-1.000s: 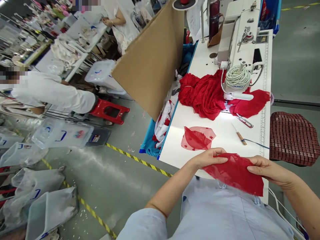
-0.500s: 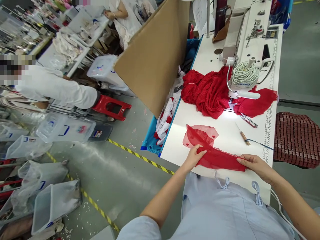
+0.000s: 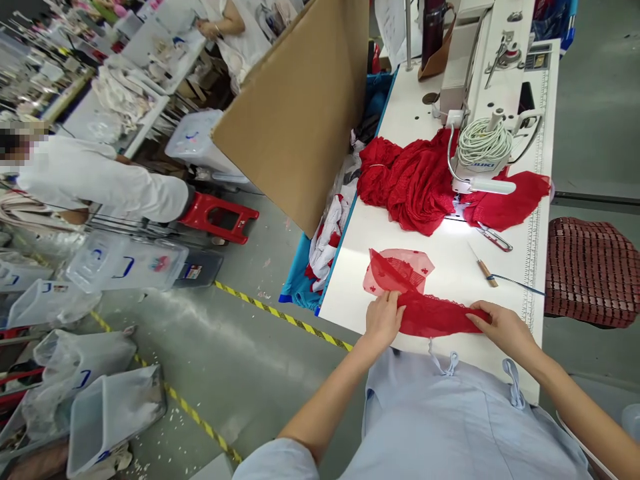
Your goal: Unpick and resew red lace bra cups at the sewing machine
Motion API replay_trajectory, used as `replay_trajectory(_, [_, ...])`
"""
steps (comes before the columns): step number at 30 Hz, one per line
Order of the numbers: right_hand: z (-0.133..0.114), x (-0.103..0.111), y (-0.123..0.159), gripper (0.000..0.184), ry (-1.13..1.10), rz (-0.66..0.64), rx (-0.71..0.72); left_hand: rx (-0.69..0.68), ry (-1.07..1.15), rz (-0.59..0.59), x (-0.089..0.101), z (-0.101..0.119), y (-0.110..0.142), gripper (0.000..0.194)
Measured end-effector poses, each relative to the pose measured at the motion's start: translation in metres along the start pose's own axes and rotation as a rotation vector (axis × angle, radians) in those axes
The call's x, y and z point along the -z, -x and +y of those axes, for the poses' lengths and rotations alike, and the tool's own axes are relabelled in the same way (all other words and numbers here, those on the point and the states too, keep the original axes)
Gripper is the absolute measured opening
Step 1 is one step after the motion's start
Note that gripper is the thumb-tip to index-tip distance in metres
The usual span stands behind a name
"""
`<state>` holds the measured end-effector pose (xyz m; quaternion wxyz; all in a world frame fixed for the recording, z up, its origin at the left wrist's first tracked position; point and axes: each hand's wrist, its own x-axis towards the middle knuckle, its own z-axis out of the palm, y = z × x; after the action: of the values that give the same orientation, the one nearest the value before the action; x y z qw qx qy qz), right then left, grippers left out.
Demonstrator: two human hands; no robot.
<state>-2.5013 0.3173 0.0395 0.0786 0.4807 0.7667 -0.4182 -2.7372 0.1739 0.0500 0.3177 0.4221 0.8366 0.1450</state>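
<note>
Pressing red lace strip (image 3: 434, 319), left hand (image 3: 383, 319), right hand (image 3: 503, 327), seemingly flat
</note>
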Motion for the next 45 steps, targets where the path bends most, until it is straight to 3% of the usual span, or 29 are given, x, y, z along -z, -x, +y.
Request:
replay_trajectory(4, [-0.009,-0.002,0.002,0.040,0.307,0.180,0.047,-0.056,-0.063,0.130,0.014,0.001,-0.027,0.038])
replay_trajectory(7, [-0.021,-0.003,-0.004,0.038,0.346,0.240,0.276,-0.189,-0.156,0.211,0.016,0.000,-0.053,0.048])
replay_trajectory(10, [-0.041,-0.008,-0.022,0.039,0.252,0.206,0.480,-0.364,-0.361,0.130,0.008,-0.002,-0.070,0.054])
replay_trajectory(15, [-0.072,-0.029,-0.069,0.048,0.223,0.168,0.614,-0.401,-0.514,0.052,-0.006,-0.008,-0.074,0.060])
replay_trajectory(18, [-0.071,-0.029,-0.085,0.049,0.225,0.198,0.522,-0.378,-0.500,0.041,-0.009,-0.012,-0.074,0.061])
replay_trajectory(20, [-0.060,-0.018,-0.081,0.049,0.224,0.258,0.419,-0.360,-0.483,0.037,-0.010,-0.013,-0.075,0.060])
replay_trajectory(23, [-0.038,0.004,-0.057,0.045,0.220,0.290,0.353,-0.341,-0.450,0.027,-0.009,-0.012,-0.076,0.061])
replay_trajectory(26, [-0.012,0.017,-0.024,0.035,0.211,0.214,0.301,-0.341,-0.396,0.095,-0.001,-0.007,-0.076,0.057])
replay_trajectory(29, [0.008,0.014,0.000,0.030,0.235,0.177,0.188,-0.362,-0.333,0.187,0.010,0.001,-0.071,0.042])
replay_trajectory(31, [0.016,0.007,0.007,0.030,0.235,0.220,0.134,-0.385,-0.315,0.156,0.014,0.005,-0.066,0.036])
replay_trajectory(36, [0.020,-0.005,0.001,0.020,0.132,0.234,0.163,-0.428,-0.343,0.027,0.006,0.007,-0.045,0.006])
replay_trajectory(41, [0.012,-0.001,0.010,0.017,-0.016,0.221,0.255,-0.473,-0.303,-0.010,-0.001,0.010,-0.031,0.006])
replay_trajectory(45, [0.003,0.015,0.036,0.027,-0.313,0.118,0.223,-0.518,-0.058,-0.066,0.016,0.010,-0.009,0.007])
